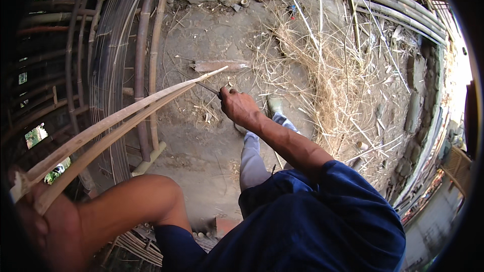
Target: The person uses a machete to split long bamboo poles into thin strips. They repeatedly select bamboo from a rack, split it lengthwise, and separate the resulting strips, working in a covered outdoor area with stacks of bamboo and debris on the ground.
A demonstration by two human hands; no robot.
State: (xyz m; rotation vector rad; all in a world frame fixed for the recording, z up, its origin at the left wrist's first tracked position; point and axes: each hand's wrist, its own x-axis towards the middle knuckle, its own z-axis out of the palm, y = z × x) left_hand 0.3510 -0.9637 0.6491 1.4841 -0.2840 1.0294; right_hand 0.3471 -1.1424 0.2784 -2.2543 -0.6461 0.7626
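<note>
So at this point the left hand [43, 221] was clamped around the butt end of a long bamboo strip [116, 121], down at the lower left of the head view. From that grip the strip ran up and to the right, away from the body, and it looked split lengthwise into two slats sitting close together, with the tips ending near a flat reddish brick [219, 65] on the dirt floor [201, 141]. The right hand [237, 106] was fisted around a knife [209, 89] with a thin dark blade, and the blade was touching the strip close to its far end.

So the key thing as I read it: the strip's long axis was the line between the two hands, left at the near end, right much nearer the tip. A heap of dry bamboo shavings [333, 70] lay off to the right.
</note>
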